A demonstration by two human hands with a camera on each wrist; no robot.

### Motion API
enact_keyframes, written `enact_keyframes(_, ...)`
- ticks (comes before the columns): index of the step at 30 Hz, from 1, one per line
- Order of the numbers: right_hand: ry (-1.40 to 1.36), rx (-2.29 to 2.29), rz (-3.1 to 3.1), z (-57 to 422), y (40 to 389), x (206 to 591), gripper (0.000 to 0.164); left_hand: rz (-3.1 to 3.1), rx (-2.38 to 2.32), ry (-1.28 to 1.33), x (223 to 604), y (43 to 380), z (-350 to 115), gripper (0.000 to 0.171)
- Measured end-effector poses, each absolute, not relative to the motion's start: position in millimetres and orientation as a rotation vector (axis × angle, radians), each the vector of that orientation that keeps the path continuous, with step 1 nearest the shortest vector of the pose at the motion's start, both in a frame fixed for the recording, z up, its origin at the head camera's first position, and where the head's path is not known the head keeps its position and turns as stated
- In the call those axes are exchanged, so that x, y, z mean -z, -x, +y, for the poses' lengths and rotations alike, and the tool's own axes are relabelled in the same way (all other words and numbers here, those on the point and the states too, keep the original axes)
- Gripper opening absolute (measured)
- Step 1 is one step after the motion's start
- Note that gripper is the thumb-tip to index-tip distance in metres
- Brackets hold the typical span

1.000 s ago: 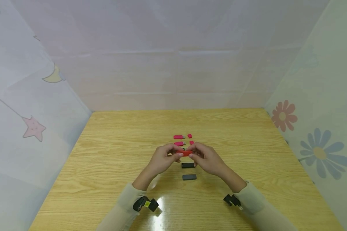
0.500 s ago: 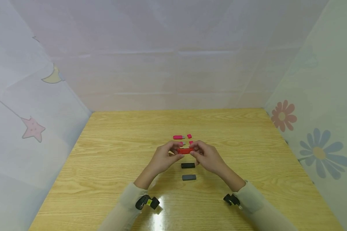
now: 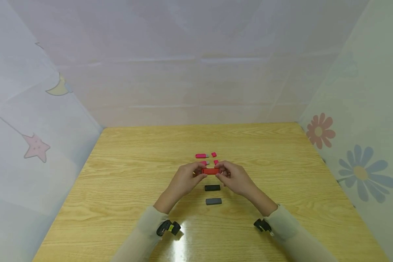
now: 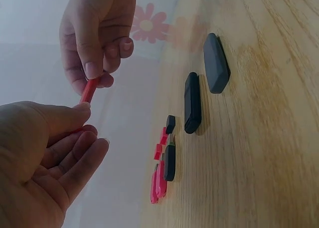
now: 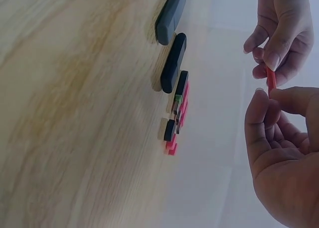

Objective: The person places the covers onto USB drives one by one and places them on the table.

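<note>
The red stick (image 3: 210, 171) is up above the table (image 3: 134, 163), pinched at opposite ends by my left hand (image 3: 185, 178) and right hand (image 3: 235, 178), seemingly unopened. Two pink drives (image 3: 201, 156) and a dark drive (image 4: 170, 163) lie uncapped; the black stick (image 3: 212, 187) and grey stick (image 3: 213, 201) look left to open.

Pale cream sleeves (image 3: 141, 233); black wrist cameras (image 3: 163, 228) (left one yellow-marked).
</note>
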State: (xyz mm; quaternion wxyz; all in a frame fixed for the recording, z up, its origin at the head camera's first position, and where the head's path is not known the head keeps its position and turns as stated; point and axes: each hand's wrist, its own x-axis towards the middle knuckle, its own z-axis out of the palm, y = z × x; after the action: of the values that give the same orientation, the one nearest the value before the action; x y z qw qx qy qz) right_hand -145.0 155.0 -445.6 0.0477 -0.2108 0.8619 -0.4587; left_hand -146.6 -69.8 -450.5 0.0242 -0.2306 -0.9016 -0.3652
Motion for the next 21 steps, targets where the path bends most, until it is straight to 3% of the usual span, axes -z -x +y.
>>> enact_keyframes(21, 0.636, 1.182, 2.721, 153.9, 156.4, 455.6, 0.018, -2.879, 0.934, 0.746, 462.4, 158.3, -68.1, 0.017)
